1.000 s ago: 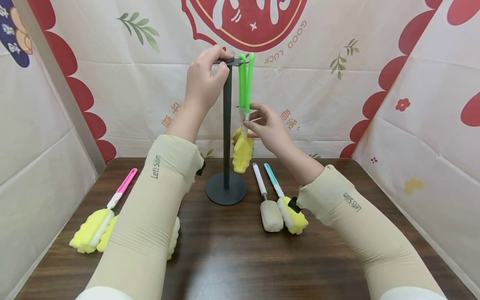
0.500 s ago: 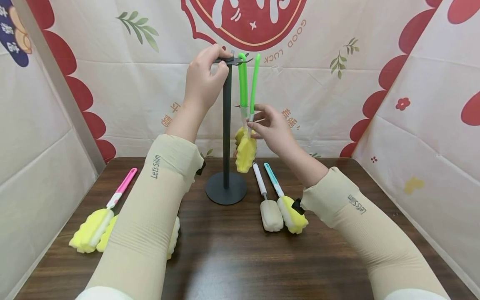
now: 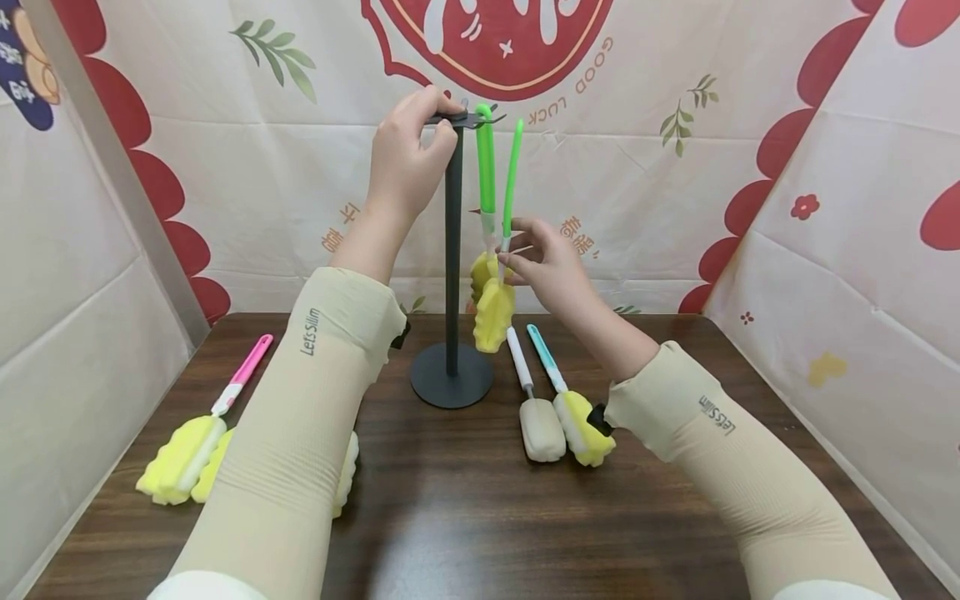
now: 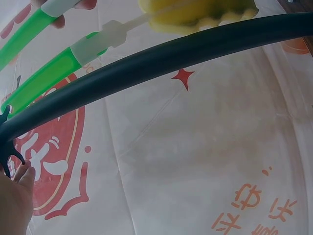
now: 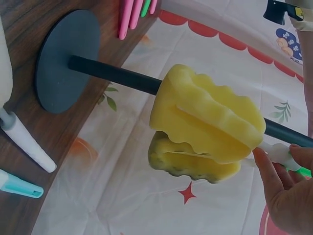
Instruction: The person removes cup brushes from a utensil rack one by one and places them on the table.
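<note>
My left hand [image 3: 405,154] grips the hooked top of a black stand [image 3: 452,267], thumb below and fingers above. From a hook on the stand's right side hangs a bottle brush [image 3: 486,171] with a green handle and yellow sponge head. Just beside it, my right hand [image 3: 546,260] pinches a second green-handled sponge brush [image 3: 493,318] at its pale neck, head down. The top of that handle is apart from the hooks. In the right wrist view, the held brush's yellow sponge [image 5: 205,115] partly covers the hanging brush's sponge [image 5: 193,164].
A white brush [image 3: 542,429] and a blue-handled brush [image 3: 585,429] lie on the dark wooden table [image 3: 480,533] right of the stand's base. On the left lies a pink-handled brush [image 3: 183,458]; more sponge heads are partly hidden by the left sleeve. A printed cloth [image 3: 615,167] hangs behind.
The right hand's brush has come off the hook, moving right and then slightly down, away from the hanging one. The left hand stays on the stand's top.
</note>
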{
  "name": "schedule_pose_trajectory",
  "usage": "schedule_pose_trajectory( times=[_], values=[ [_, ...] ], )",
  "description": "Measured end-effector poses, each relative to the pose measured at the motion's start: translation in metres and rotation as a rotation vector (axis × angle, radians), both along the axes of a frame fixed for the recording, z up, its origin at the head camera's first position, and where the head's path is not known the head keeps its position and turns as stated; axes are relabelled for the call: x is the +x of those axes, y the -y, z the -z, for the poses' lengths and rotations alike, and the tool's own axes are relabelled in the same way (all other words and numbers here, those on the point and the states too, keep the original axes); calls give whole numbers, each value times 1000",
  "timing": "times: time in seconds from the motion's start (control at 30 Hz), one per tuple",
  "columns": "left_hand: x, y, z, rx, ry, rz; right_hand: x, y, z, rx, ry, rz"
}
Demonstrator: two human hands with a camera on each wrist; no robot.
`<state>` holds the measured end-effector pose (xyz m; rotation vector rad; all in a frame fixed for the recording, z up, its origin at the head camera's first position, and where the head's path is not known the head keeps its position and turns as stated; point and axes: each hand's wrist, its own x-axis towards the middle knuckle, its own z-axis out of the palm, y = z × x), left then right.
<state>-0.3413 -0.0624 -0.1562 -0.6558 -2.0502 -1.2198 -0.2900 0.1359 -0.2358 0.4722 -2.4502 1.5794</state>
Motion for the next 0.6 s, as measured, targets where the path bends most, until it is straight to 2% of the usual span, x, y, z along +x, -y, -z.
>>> schedule_pose_trajectory(
  times=[0.6],
  values=[
    [0, 0, -1, -17, -4, -14, 3, -6, 12, 60, 25, 0]
  ],
)
